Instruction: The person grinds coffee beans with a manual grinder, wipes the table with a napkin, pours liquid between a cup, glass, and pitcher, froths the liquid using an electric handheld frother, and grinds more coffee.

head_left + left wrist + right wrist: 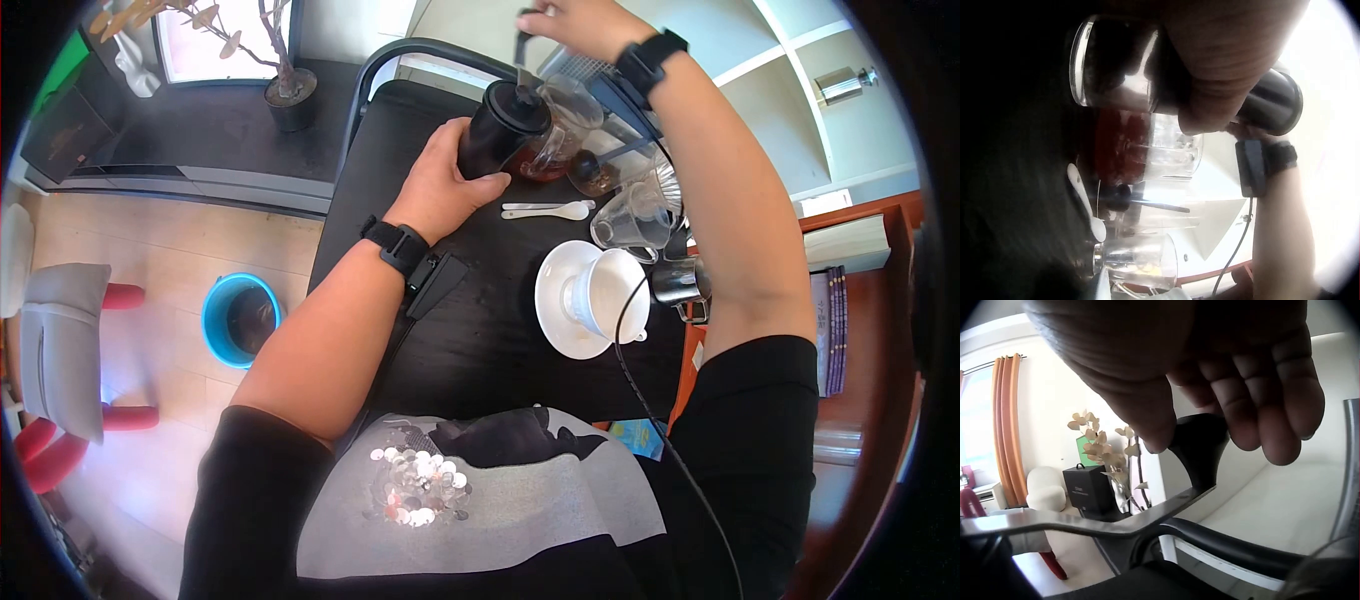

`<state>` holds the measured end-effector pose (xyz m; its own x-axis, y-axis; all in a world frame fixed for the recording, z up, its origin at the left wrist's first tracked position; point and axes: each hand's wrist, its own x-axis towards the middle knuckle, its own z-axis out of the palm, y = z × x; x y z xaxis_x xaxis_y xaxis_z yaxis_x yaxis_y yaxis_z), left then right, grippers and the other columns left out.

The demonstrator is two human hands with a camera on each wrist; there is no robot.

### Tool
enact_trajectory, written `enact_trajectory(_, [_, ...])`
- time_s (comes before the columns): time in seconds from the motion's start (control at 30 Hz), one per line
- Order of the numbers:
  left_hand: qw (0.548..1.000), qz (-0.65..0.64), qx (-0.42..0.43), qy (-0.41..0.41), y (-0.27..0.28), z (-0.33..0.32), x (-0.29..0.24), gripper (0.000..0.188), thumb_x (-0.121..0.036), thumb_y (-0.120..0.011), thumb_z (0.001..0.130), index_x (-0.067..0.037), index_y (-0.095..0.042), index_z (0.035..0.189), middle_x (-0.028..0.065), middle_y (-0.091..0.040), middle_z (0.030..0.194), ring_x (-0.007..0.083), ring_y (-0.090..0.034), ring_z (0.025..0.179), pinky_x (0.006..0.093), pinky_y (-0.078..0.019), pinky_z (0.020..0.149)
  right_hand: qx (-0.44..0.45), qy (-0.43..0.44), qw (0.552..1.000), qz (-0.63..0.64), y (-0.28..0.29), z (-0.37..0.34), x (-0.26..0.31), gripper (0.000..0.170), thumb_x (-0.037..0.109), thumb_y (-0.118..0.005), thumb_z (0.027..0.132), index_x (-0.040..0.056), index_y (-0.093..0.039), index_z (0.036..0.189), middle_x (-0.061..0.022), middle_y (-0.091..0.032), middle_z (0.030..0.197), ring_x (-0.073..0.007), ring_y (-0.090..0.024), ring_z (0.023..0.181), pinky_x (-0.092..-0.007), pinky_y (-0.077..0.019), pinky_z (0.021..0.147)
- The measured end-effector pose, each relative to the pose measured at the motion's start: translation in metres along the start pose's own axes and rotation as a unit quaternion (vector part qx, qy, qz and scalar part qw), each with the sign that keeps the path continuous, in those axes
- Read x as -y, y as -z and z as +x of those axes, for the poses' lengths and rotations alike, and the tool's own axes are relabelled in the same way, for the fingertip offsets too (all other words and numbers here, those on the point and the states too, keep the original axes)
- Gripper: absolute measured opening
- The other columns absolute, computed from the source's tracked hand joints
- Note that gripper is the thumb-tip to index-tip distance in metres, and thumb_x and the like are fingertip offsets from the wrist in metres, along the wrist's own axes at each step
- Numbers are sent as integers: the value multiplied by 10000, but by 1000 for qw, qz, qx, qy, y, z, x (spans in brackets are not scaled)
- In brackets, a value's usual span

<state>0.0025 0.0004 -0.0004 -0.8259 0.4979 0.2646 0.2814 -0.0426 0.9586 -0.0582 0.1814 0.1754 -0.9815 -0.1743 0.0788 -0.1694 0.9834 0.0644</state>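
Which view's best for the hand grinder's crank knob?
Right wrist: the black crank knob appears large, gripped by the right hand, and its join to the metal crank arm shows. Head has it small near the top edge, partly covered by that hand. In left wrist I can't make it out.

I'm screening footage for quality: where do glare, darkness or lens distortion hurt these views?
Head view: black corners and fisheye bending toward the edges; left wrist view: upper right blown out, left edge nearly black, left hand in shadow; right wrist view: right hand dark against a bright background, window washed out, black knob readable.
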Motion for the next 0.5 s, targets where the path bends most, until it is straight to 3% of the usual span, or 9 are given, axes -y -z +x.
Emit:
enact_trajectory(0.07, [1000,11,-1,-2,0,0,0,606,-183,-726,660,5,-443,1163,156,-509,1080,261,-514,1008,316,-413,864,9,-36,999,3,4,-22,-9,392,343,-573,787,-38,-600,875,-228,-612,818,-356,-592,790,-389,-470,705])
enact_trajectory(0.13, [1000,22,-3,-3,0,0,-1,610,-184,-726,660,1,-441,1167,152,-509,1083,261,-512,1012,317,-410,871,25,-57,997,35,5,-49,-15,352,330,-587,814,-4,-562,923,-91,-554,684,-166,-554,581,-296,-439,526])
enact_trajectory(0.2, [1000,20,-1,2,0,0,-2,608,-184,-725,660,-1,-441,1166,152,-507,1086,262,-511,1014,318,-408,875,57,-77,993,61,9,-71,-23,375,352,-590,826,-6,-564,936,-47,-508,650,-91,-478,525,-244,-407,482])
enact_trajectory(0.23, [1000,18,-1,7,0,0,-3,607,-184,-725,660,-3,-441,1166,152,-505,1088,263,-510,1017,318,-407,879,55,-91,990,88,9,-85,-23,352,323,-598,823,-1,-564,955,-35,-489,636,-94,-448,520,-243,-396,476])
enact_trajectory(0.27, [1000,17,-2,6,0,1,-3,607,-184,-725,660,-3,-441,1166,152,-505,1088,263,-510,1017,318,-407,879,36,-81,994,63,14,-99,-16,358,343,-602,789,-2,-594,886,-153,-583,701,-258,-567,664,-359,-447,624])
enact_trajectory(0.4, [1000,9,-13,6,0,3,1,592,-181,-724,661,-5,-447,1153,149,-503,1090,261,-509,1020,318,-406,881,59,-79,987,126,27,-142,5,304,279,-631,776,1,-571,884,-112,-534,643,-206,-503,598,-321,-411,566])
enact_trajectory(0.43, [1000,-1,-16,4,-1,3,2,587,-179,-724,661,-6,-449,1149,147,-503,1088,261,-509,1020,318,-406,882,102,-104,981,128,34,-150,15,273,205,-645,788,-6,-550,932,-7,-460,633,-87,-433,586,-237,-366,528])
enact_trajectory(0.5, [1000,3,-20,6,0,2,0,586,-178,-723,660,-7,-449,1149,147,-504,1084,260,-511,1017,318,-407,881,138,-89,978,132,40,-163,28,287,190,-666,766,4,-545,947,-8,-453,626,-86,-427,571,-232,-356,508])
